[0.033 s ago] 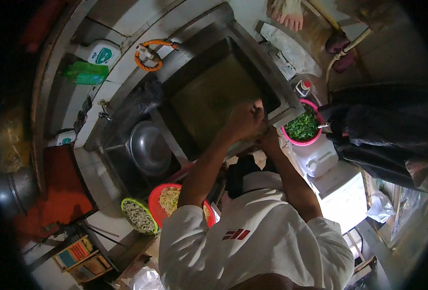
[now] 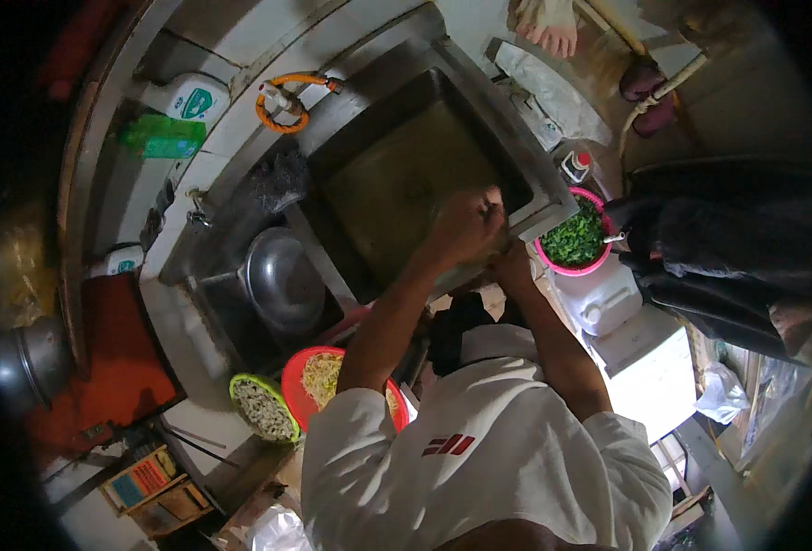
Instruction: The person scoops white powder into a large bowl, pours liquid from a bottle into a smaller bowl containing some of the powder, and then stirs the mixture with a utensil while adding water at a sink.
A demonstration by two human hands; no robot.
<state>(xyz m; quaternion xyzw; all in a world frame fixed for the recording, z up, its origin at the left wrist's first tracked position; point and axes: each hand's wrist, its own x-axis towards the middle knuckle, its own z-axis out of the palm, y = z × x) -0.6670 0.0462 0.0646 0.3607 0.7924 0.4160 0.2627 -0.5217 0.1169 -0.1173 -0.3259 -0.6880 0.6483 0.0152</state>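
Over the near right corner of a large sink basin (image 2: 542,213), my left hand (image 2: 466,222) is curled with its fingers closed. Whatever it holds, if anything, is too small and dark to make out. My right hand (image 2: 510,264) is just below and to the right of it, close to the sink's front edge. Its fingers lie in shade and are mostly hidden. Murky brownish water (image 2: 406,174) covers the basin floor. In the smaller basin to the left, a round metal bowl (image 2: 285,280) leans against the divider.
A pink tub of chopped greens (image 2: 573,235) is right of the sink, by a red-capped bottle (image 2: 576,166). Left of my left arm are a red basin of pale shreds (image 2: 300,399) and a green basket (image 2: 263,409). An orange hose (image 2: 261,112) hangs at the back. Another person's foot (image 2: 553,32) shows at top.
My left hand's fingers have shifted very slightly. The other things stay in place.
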